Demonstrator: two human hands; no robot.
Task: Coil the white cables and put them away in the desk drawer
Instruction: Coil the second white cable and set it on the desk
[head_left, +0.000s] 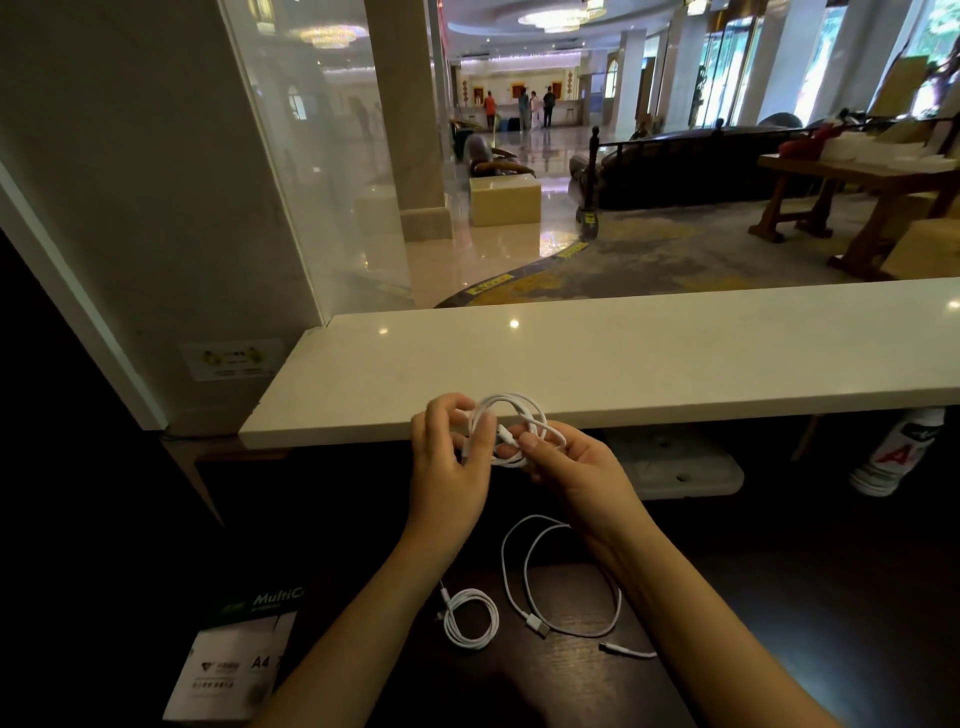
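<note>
Both hands hold one white cable (511, 410) wound into a small loop, raised in front of the white counter's edge. My left hand (449, 457) grips the loop's left side. My right hand (563, 457) pinches the loop's right side near a connector end. On the dark desk (727, 597) below lie two more white cables. One is a tight small coil (470, 616) near my left forearm. The other is a loose uncoiled cable (566, 587) with a USB plug, partly under my right forearm. No drawer is in view.
A white stone counter (623, 358) runs across just beyond my hands. A pack of A4 paper (234, 660) lies at the desk's left front. A white bottle (898, 452) and a pale tray (675, 462) sit under the counter at right. A lobby lies beyond.
</note>
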